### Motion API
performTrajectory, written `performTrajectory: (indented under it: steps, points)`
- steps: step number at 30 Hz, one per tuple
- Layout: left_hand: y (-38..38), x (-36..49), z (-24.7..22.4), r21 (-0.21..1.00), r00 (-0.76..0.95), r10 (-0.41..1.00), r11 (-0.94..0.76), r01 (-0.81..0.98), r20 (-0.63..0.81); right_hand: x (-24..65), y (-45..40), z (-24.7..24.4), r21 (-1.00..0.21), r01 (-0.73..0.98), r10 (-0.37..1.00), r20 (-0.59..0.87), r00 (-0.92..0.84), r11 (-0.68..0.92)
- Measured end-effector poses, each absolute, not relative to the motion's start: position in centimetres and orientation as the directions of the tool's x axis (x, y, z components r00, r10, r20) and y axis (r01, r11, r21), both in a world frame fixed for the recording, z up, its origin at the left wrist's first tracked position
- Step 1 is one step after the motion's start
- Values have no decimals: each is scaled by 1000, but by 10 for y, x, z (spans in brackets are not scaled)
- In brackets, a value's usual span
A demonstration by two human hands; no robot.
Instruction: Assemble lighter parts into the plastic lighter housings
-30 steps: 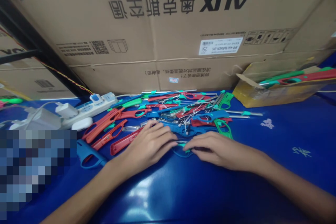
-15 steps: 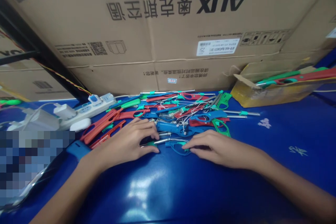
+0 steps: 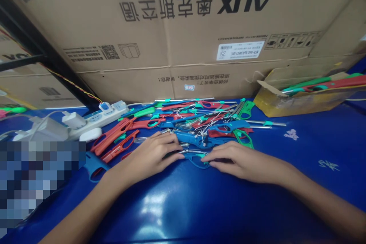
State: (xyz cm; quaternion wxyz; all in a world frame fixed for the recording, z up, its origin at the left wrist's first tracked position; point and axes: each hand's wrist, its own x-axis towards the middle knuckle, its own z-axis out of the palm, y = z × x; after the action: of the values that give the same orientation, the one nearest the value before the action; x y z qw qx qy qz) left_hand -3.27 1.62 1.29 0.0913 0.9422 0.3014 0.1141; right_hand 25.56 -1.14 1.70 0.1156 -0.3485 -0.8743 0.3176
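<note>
Just in front of the pile lies a blue stick-lighter handle, with a teal trigger at its right end and thin white wires along its top. My right hand pinches this handle's right end, near the trigger, between thumb and fingers. Thumb and fingers of my left hand close on the metal tube at the handle's left end; most of that tube is hidden behind them. Right behind both hands is a pile of lighter parts, including a blue handle shell and a red one.
A cardboard box holding green and red lighters stands at right. On the left are a white power strip with chargers and a blue lighter shell. A large cardboard sheet rises behind the blue table.
My left hand has shifted right along the metal tube, and its thumb and fingers have come together. My right hand keeps its place on the blue handle. The view has shifted slightly.
</note>
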Motion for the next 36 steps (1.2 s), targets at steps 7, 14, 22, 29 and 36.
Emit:
performTrajectory:
  steps: [7, 14, 22, 29, 36]
  points:
    - [13, -29, 14, 220, 794, 574, -816, 534, 203, 255, -12, 18, -633, 525, 673, -9, -739, 569]
    - [15, -29, 10, 229, 807, 559, -825, 517, 191, 257, -14, 18, -624, 549, 681, -37, -731, 555]
    - [11, -27, 10, 195, 803, 563, -825, 531, 195, 256, -12, 18, -642, 527, 676, -20, -737, 556]
    - [7, -24, 14, 203, 796, 584, -809, 552, 160, 262, -10, 30, -656, 520, 714, 42, -699, 547]
    - [7, -25, 15, 210, 794, 588, -804, 556, 151, 289, 3, 32, -429, 677, 793, 439, -422, 598]
